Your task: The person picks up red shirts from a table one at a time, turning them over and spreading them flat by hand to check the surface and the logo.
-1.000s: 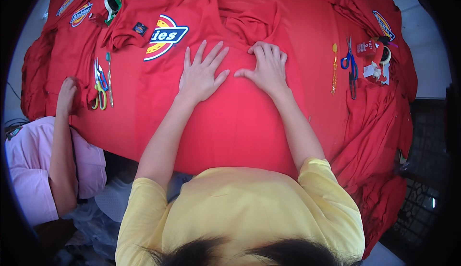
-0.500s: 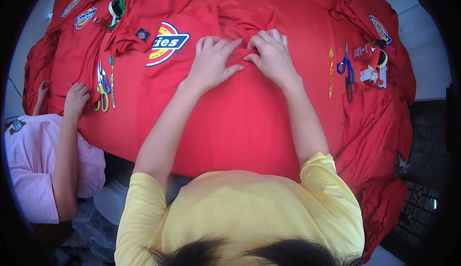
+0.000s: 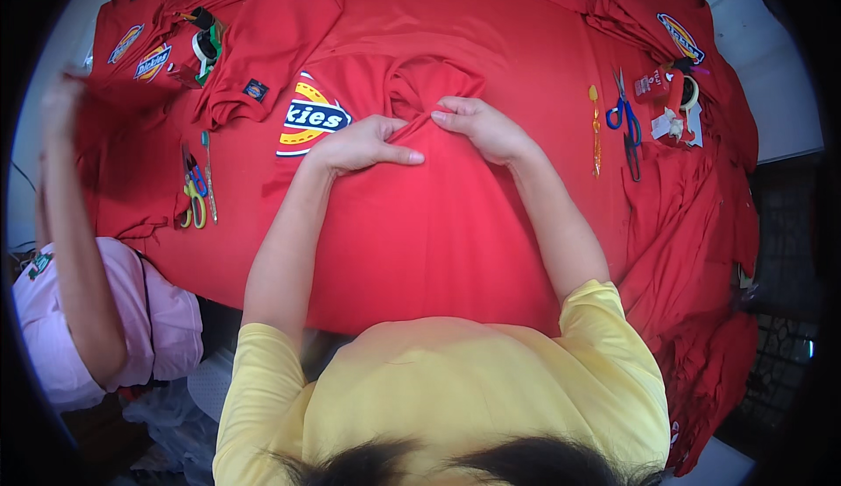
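Note:
A red shirt (image 3: 429,232) lies spread in front of me, its cloth gathered into a loose fold at the collar-like opening (image 3: 412,87). My left hand (image 3: 363,142) grips this cloth from the left, fingers tucked partly out of sight in the fold and thumb lying over it. From the right, my right hand (image 3: 482,128) pinches the edge of the same fold between thumb and fingers. A round multicoloured print (image 3: 311,118) shows on the cloth beside my left hand, partly covered by it.
Blue-handled scissors (image 3: 624,118) and an orange toothbrush-like tool (image 3: 596,131) lie to the right, near tape rolls (image 3: 689,93). Left are yellow-handled scissors (image 3: 194,201) and another slim brush (image 3: 208,175). A co-worker in pink (image 3: 96,311) sits left, one arm raised. Red garments (image 3: 692,223) surround the table.
Both my hands have moved nearer to me, pulling the gathered cloth along, and the fold has opened into a rounder bunch. The co-worker's hand has swung up and away from the table.

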Tool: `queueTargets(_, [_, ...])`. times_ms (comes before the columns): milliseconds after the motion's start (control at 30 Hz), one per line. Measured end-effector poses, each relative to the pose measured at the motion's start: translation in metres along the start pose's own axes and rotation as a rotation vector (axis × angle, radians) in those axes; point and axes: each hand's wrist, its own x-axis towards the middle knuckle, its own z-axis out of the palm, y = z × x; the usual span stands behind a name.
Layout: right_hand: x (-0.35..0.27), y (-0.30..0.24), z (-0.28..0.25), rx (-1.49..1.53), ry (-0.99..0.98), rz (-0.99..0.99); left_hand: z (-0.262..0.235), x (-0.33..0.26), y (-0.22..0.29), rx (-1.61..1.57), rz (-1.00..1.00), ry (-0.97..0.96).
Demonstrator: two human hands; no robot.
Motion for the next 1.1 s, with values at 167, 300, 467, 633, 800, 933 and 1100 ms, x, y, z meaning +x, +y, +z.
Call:
queueTargets(167, [-0.004,0.006,0.011,0.034,-0.071,-0.095,0.01,-0.012,-0.008,-0.332,0.017,0.116])
queueTargets(300, [-0.009,0.008,0.014,0.009,-0.044,-0.096,0.023,-0.018,-0.009,-0.448,0.055,0.192])
queueTargets(467, [-0.013,0.006,0.016,-0.067,-0.006,-0.114,0.032,-0.022,-0.007,-0.47,0.061,0.226])
queueTargets(633, [-0.015,0.004,0.021,-0.176,0.061,-0.173,0.039,-0.019,-0.018,-0.594,0.075,0.291])
queueTargets(800, [-0.015,0.007,0.027,-0.45,0.2,-0.232,0.045,-0.023,-0.021,-0.744,0.103,0.292])
queueTargets(933, [-0.018,0.007,0.025,-0.401,0.187,-0.225,0.048,-0.023,-0.017,-0.69,0.113,0.311])
queueTargets(1100, [-0.028,0.001,-0.008,-0.28,0.165,-0.247,0.049,-0.018,-0.009,-0.624,0.076,0.35])
